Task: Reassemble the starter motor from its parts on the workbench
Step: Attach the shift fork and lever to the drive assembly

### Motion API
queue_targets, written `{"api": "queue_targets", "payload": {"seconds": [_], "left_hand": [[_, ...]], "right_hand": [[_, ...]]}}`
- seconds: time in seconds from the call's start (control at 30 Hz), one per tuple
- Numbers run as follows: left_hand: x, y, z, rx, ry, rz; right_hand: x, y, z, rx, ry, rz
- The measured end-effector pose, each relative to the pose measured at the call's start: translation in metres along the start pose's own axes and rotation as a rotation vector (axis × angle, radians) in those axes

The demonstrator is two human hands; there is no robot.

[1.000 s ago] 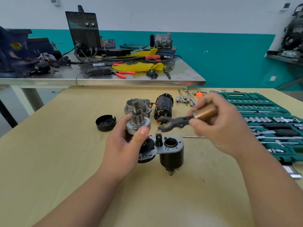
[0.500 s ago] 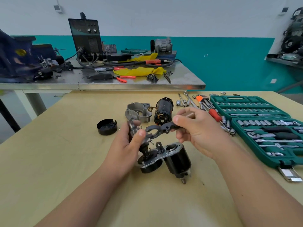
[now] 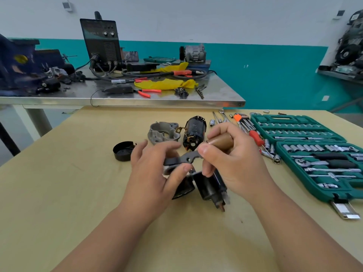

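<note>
Starter motor [image 3: 208, 185], part-built, lies tilted on the workbench [image 3: 78, 193] under both hands, its black body pointing toward the person. Left hand [image 3: 155, 173]: fingers curled round the gear end of the assembly, thumb pressed beside the forked end of the black lever [image 3: 188, 158]. Right hand [image 3: 231, 160]: curled round a brass-coloured cylinder [image 3: 222, 142], thumb and forefinger pinching the lever's other end. The seat that the fork must enter is hidden by the left fingers, so engagement cannot be told.

Risks, as judged:
- The fork may miss its groove, since the joint is worked half blind.
- The right hand carries two parts at once, and a shifted pinch could drop the cylinder.
- The round body rests on its side and could roll if the left grip loosens.

Surroundings: armature [image 3: 194, 132] and grey end housing [image 3: 163, 132] lie just beyond the hands, with a black cap [image 3: 123, 151] apart to the left. Loose sockets [image 3: 275, 156] and a red-handled screwdriver [image 3: 256, 137] lie near the right wrist, before the open socket case [image 3: 318, 195]; a sweep of that arm would scatter them. Steel table [image 3: 216, 95] behind carries unrelated gear
</note>
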State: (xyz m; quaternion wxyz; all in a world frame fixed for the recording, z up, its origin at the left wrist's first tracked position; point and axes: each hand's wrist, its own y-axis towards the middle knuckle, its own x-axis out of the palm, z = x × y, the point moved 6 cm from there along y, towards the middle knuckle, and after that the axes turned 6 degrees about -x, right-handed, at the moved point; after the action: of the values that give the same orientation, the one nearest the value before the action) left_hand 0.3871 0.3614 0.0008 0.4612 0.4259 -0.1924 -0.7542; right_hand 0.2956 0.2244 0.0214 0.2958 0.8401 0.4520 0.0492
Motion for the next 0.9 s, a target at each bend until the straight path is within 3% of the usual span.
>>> {"api": "queue_targets", "payload": {"seconds": [0.23,0.37,0.5,0.57,0.73,0.9], "left_hand": [[0.004,-0.006,0.001,-0.054,-0.302,-0.187],[0.014,-0.008,0.005,-0.163,-0.626,-0.274],[0.018,-0.007,0.002,-0.315,-0.804,-0.273],[0.021,-0.008,0.000,-0.405,-0.861,-0.292],[0.031,-0.011,-0.002,-0.496,-0.880,-0.349],[0.024,-0.006,-0.003,-0.474,-0.919,-0.237]], "right_hand": [[0.010,0.001,-0.006,0.172,0.181,-0.256],[0.019,-0.006,0.004,0.397,0.488,-0.363],[0.027,-0.012,0.003,0.395,0.807,-0.498],[0.029,-0.011,0.007,0.371,0.757,-0.441],[0.027,-0.010,0.022,0.361,0.453,-0.078],[0.029,-0.013,0.024,0.411,0.509,0.023]]}}
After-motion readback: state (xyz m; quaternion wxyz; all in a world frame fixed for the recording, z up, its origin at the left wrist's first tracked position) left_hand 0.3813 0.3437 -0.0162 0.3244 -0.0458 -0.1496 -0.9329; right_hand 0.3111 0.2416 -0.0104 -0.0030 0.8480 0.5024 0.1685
